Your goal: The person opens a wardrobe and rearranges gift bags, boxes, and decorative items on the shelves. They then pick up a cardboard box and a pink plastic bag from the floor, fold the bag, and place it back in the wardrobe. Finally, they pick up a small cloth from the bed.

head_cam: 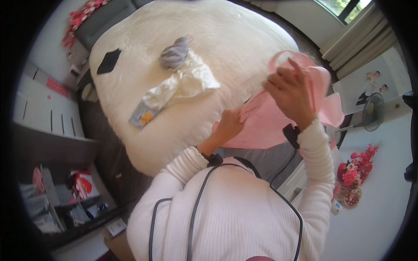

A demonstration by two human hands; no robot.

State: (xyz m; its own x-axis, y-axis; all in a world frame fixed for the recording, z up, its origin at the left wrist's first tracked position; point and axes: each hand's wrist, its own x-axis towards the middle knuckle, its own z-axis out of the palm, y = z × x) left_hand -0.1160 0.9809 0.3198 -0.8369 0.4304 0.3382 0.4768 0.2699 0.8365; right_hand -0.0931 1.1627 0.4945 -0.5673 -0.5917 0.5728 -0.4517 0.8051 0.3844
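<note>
A pink cloth garment (pixel 271 124) hangs in front of me at the right edge of the bed, with a broad ruffle or strap at its upper right. My left hand (pixel 231 123) is closed on a gathered edge of it. Higher up and to the right, my right hand (pixel 289 91) lies over the pink fabric, index finger raised; its fingertips and grip are partly hidden. On the bed to the left lie a cream satin garment (pixel 186 81), a grey rolled cloth (pixel 175 53) touching its top, a grey cloth piece with a yellow figure (pixel 143 115) at its lower end, and a black cloth (pixel 109 61).
A bed with a fluffy cream cover (pixel 241 36) spans the middle. Right of it stand a fan (pixel 373 112), a large framed picture (pixel 365 81) and pink flowers (pixel 354 168). Open shelves (pixel 78 195) with goods are at lower left. Black cables run down my front.
</note>
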